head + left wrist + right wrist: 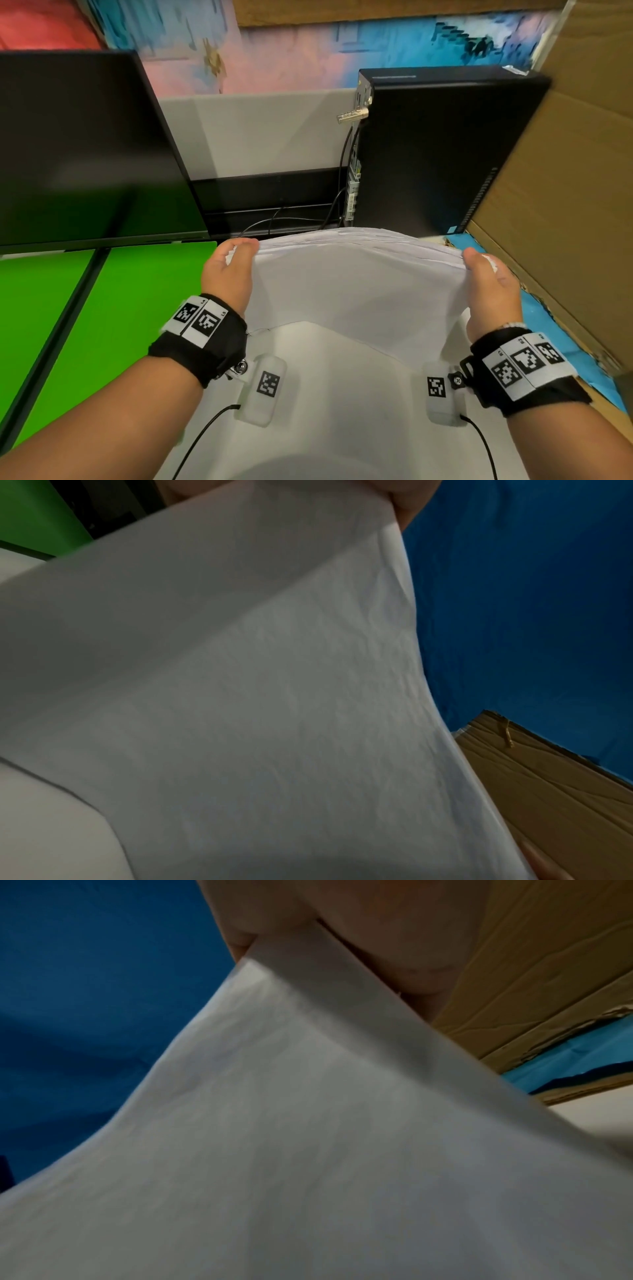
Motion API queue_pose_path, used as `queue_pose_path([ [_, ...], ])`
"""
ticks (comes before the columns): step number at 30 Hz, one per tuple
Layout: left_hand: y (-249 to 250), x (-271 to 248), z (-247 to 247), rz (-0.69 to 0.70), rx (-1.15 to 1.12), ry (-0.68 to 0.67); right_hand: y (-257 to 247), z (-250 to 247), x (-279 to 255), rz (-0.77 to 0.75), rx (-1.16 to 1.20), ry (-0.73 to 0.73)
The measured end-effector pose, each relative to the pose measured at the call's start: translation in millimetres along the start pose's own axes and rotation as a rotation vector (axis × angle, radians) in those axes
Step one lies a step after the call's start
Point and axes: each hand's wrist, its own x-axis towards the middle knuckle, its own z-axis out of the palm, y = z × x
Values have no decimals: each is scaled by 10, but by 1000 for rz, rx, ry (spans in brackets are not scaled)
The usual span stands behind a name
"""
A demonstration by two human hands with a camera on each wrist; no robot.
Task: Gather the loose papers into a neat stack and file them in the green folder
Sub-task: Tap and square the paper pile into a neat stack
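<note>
My left hand grasps the left edge of the stack of papers, thumb on the near face, fingers wrapped behind. My right hand grasps the opposite edge the same way, thumb over the top corner. The stack hangs between the two hands, lifted, its top edge bowed upward and fanned a little so separate sheet edges show along the far side. Lower part of the sheets curves down toward my wrists over the white desk surface.

Left wrist view: the papers fill most of the frame, slightly wrinkled, a fingertip at the upper edge. Right wrist view: same sheets, my fingers pinching the top edge.

Green folder lies open and flat just left of my left hand, partly under the dark monitor. Beyond the papers stands a black computer tower. Right of my right hand, a cardboard panel leans, with blue sheeting under it.
</note>
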Motion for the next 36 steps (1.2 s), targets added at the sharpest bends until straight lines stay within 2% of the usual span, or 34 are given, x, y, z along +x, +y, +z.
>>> queue_pose_path([
  [3, -23, 13, -24, -36, -47, -65, 90, -70, 3, 9, -14, -77],
  [5, -62, -8, -52, -8, -75, -173, 139, -107, -23, 0, -53, -157],
  [7, -147, -40, -74, 48, -8, -249, 230, -138, -19, 36, -48, -207],
  [9, -223, -67, -79, 68, 96, -261, 267, -127, -25, 44, -99, -200],
  [12, -225, -80, -100, -1, 69, -238, 221, -161, -34, 51, -91, -160],
  [13, -213, -68, -116, 15, 76, -247, 199, -187, -31, 47, -65, -163],
  [15, -189, -15, -167, 77, 135, -295, 141, -229, -50, 12, -48, -228],
  [19, -190, 74, -248, -10, 137, -417, 160, -252, -48, 32, -62, -329],
  [24, -141, 59, -195, -58, 96, -361, 69, -202, -76, -19, -16, -283],
  [29, -128, 95, -206, -32, 209, -374, 103, -182, -146, -20, -50, -252],
  [30, -83, 85, -188, 22, 304, -308, 91, -177, -169, -31, -55, -237],
  [32, 76, 42, -154, 248, 582, -130, 26, -149, -226, -83, -66, -212],
  [33, 200, -11, -129, 374, 706, -91, -27, -127, -258, -128, -76, -206],
  [36, 574, -249, -1, 768, 1040, -177, -257, -22, -388, -331, -196, -229],
])
